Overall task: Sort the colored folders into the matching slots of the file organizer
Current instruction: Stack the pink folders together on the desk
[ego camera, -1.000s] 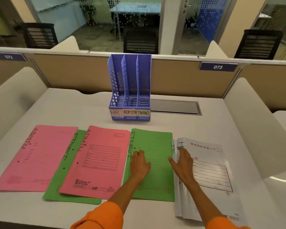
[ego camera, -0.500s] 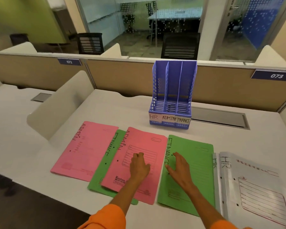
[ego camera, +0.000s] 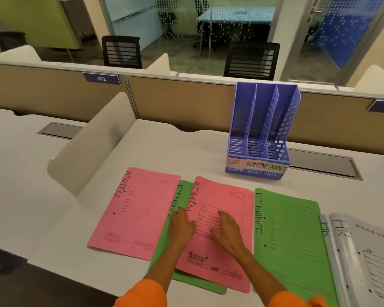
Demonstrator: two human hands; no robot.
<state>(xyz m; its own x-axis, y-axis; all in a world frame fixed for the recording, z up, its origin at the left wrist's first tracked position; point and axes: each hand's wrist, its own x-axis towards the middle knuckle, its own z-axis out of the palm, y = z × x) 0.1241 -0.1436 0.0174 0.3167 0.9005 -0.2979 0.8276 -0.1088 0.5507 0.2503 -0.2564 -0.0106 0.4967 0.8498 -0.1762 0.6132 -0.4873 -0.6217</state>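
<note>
Both hands lie open and flat on the middle pink folder [ego camera: 222, 231], gripping nothing: the left hand [ego camera: 181, 227] at its spine edge, the right hand [ego camera: 227, 231] mid-cover. Thin, light and floppy, it probably lifts best pinched along the spine. The organizer [ego camera: 262, 134] stands empty behind.

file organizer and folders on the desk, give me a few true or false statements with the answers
1. All three slots of the file organizer are empty. True.
2. Its labels read, left to right, ADMIN, HR, FINANCE. False: HR, ADMIN, FINANCE.
3. Both hands lie flat on a green folder. False: the right hand lies on the middle pink folder; the left hand lies at that folder's left edge.
4. A green folder lies partly under the two pink ones. True.
5. The white folders are marked HR. True.
</note>
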